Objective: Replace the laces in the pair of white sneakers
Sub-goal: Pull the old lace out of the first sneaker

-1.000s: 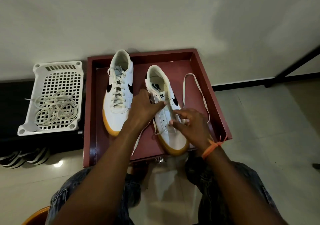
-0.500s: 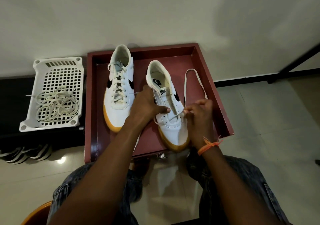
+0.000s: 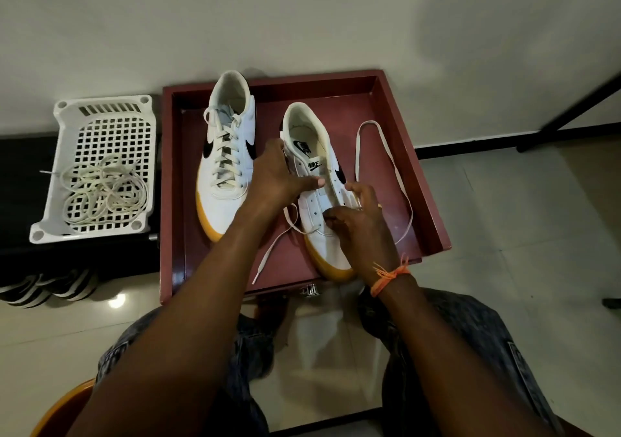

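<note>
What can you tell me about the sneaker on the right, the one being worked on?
The right sneaker is white, leather-looking, with a black swoosh and a gum-yellow sole. It lies in the maroon tray, toe toward the person, most eyelets empty. A cream lace runs through its lowest eyelets, the ends trailing on the tray. The left hand steadies its side; the right hand pinches the lace.

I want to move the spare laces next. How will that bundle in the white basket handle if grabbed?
Probably floppy and light: the laces lie in loose, sagging coils. Likely to snag, since loops overlap and one end pokes over the basket rim.
</note>
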